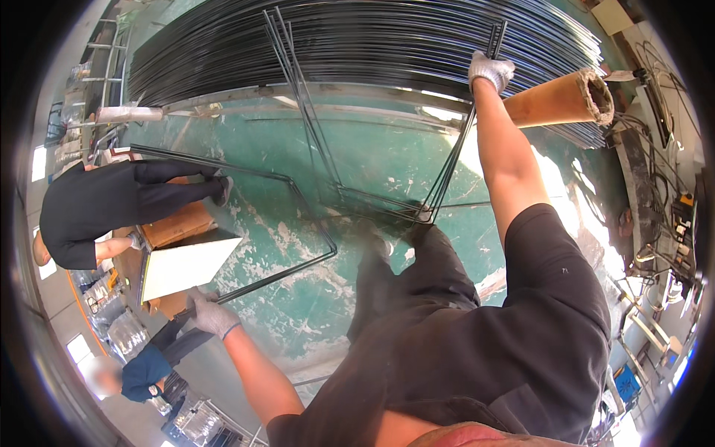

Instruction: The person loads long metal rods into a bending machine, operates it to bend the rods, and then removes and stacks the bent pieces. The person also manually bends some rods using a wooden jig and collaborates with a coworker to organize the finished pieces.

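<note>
My left hand (214, 314), in a pale knitted glove, is closed round one end of some U-shaped bent black rods (279, 277). From there they run right, bend twice and reach back to the far left. My right hand (491, 71), gloved the same way, grips another bundle of U-shaped bent black rods (453, 156) near one upper end. Its bent bottom hangs low by my feet, and its other leg rises at the middle over the rod pile. How many rods each bundle has I cannot tell.
A wide pile of long black rods (357, 45) stretches across the back. A thick brown cardboard tube (551, 102) lies beside my right forearm. At left a co-worker (89, 208) bends over a cardboard box (179, 223) with a white panel (186, 268); another person (145, 372) is lower left.
</note>
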`<state>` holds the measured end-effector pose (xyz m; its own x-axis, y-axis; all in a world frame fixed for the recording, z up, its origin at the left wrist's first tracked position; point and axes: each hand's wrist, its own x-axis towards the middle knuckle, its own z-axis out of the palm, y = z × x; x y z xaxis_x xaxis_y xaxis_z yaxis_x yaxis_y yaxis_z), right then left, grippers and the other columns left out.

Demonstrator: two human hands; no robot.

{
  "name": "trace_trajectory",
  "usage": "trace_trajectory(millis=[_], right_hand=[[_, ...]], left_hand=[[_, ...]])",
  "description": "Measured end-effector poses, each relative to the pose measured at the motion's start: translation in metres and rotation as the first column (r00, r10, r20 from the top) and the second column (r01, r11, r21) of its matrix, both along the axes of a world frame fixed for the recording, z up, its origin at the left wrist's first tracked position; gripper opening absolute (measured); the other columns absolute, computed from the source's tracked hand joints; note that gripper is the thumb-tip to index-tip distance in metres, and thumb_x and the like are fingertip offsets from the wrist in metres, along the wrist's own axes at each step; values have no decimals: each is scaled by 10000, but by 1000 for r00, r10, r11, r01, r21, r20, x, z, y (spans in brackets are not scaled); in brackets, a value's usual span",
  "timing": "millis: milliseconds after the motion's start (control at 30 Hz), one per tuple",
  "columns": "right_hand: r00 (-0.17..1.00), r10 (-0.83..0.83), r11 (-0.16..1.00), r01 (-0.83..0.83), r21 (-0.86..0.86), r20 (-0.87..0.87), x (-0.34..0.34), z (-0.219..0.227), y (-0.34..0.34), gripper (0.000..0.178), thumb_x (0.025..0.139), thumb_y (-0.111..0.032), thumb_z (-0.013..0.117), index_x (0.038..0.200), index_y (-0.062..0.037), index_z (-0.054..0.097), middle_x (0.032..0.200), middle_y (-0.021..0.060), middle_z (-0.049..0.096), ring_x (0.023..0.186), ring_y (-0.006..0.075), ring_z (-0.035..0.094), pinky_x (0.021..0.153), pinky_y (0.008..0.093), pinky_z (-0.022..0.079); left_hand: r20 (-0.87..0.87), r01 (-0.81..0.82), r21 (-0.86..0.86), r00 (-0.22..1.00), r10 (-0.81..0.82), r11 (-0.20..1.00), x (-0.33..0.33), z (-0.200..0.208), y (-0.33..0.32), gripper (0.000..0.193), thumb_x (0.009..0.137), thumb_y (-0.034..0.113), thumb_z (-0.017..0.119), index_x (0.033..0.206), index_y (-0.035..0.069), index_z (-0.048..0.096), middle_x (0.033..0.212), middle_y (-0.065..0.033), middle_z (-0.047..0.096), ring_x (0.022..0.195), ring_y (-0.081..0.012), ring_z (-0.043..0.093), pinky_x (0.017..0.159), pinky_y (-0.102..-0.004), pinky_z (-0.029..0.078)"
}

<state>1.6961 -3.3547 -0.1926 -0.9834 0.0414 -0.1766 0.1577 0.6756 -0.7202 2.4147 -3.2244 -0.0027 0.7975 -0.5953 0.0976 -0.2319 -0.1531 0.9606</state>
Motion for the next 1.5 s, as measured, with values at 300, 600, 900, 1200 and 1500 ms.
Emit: trace_trajectory(millis=[300, 600, 900, 1200, 1500], right_hand=[[879, 401, 850, -251, -464, 257, -29, -80, 11, 553, 926, -510, 768, 1088, 19, 775, 845, 111, 742, 748, 222, 687, 750, 361, 544], [793, 608, 652, -469, -596, 41, 121, 102, 90, 398, 993, -346, 747, 711, -102, 610, 576, -4, 527, 480, 104, 483, 476, 283, 418], [850, 526, 571, -363, -737, -11, 143, 231, 207, 272, 1062, -222, 650, 828, -107, 572, 576, -61, 402, 466, 54, 341, 456, 251, 257], [887, 411, 530, -421, -736, -212, 167, 279, 354, 333, 1049, -140, 645, 758, -116, 485, 621, -53, 398, 540, 50, 331, 510, 263, 244], [925, 190, 687, -364, -629, -328, 188, 320, 515, 345, 1084, -139, 572, 766, -101, 444, 658, -27, 313, 592, 100, 309, 557, 295, 277]], left_hand=[[11, -81, -35, 997, 81, 996, 12, 1, -1, 148, 958, 112, 664, 837, 94, 580, 654, 29, 428, 590, -108, 435, 616, -322, 458], [-68, -43, -160, 997, 33, 986, 0, 0, -105, 212, 928, 203, 731, 944, -4, 683, 808, -48, 617, 647, -139, 573, 608, -305, 527], [141, 187, -331, 979, -148, 925, -105, 1, -241, 295, 934, 228, 720, 1001, -59, 719, 803, -107, 694, 711, -233, 660, 683, -385, 526], [133, 449, -465, 888, -441, 763, -233, -9, -291, 242, 925, 166, 721, 915, -67, 656, 729, -88, 640, 665, -195, 530, 663, -379, 464], [-236, 481, -581, 672, -702, 656, -383, -21, -303, 191, 914, -5, 725, 1090, -68, 691, 938, -75, 735, 777, -154, 598, 749, -330, 515]])
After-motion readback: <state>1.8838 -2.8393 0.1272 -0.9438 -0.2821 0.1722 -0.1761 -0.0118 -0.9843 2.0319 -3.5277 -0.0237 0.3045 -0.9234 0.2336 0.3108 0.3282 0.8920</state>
